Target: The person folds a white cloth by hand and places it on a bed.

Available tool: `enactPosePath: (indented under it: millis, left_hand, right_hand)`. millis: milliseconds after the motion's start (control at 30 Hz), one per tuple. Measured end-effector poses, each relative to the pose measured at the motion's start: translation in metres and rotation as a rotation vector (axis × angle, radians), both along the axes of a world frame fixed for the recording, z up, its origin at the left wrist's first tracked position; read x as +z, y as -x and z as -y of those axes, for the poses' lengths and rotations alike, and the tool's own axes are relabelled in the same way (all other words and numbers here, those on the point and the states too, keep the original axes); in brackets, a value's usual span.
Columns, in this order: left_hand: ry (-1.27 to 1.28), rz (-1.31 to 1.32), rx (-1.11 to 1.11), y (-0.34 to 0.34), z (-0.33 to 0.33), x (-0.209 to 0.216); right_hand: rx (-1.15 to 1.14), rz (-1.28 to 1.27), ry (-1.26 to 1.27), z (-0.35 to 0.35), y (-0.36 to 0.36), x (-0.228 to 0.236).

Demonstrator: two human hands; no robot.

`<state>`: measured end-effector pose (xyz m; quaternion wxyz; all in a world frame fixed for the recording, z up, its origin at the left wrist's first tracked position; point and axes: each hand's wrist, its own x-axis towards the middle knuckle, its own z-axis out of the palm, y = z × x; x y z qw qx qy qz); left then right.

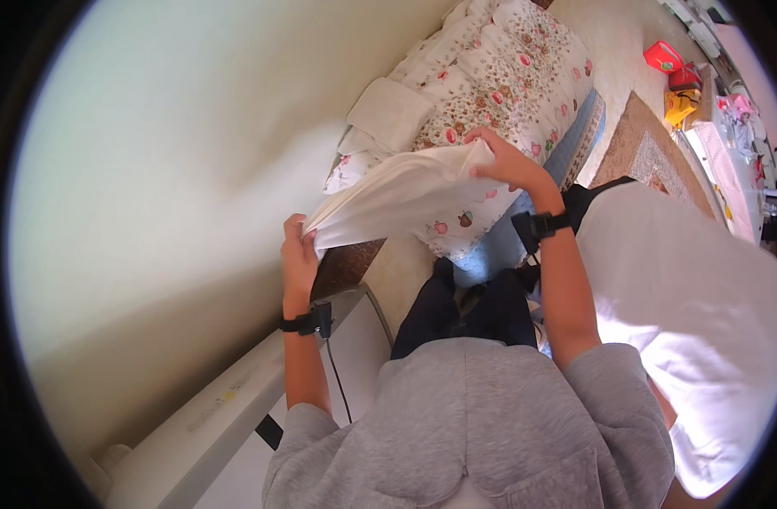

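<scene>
Head view: from here, left hand (pixel 299 259) and right hand (pixel 509 165) pinch opposite ends of a white cloth (pixel 401 195) near flowered bedding (pixel 511 81), the left seemingly bunching its corner.

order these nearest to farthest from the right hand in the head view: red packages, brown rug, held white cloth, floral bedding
From the right hand:
1. Held white cloth: pinched in its fingers, stretching left.
2. Floral bedding: just beyond the hand.
3. Brown rug: on the floor, to the right.
4. Red packages: upper right, past the rug.
</scene>
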<state>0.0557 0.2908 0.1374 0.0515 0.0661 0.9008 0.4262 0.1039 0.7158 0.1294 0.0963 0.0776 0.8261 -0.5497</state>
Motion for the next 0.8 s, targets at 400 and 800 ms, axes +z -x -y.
enactPosePath:
  millis: [400,800]
  left_hand:
    - [0.152,-0.166,-0.188,-0.08,0.047,0.074]
    - [0.176,-0.071,-0.618,-0.113,0.005,0.02]
  right_hand:
    - [0.061,-0.242,-0.291,0.055,-0.156,0.066]
    - [-0.196,0.105,-0.115,0.007,-0.222,-0.001]
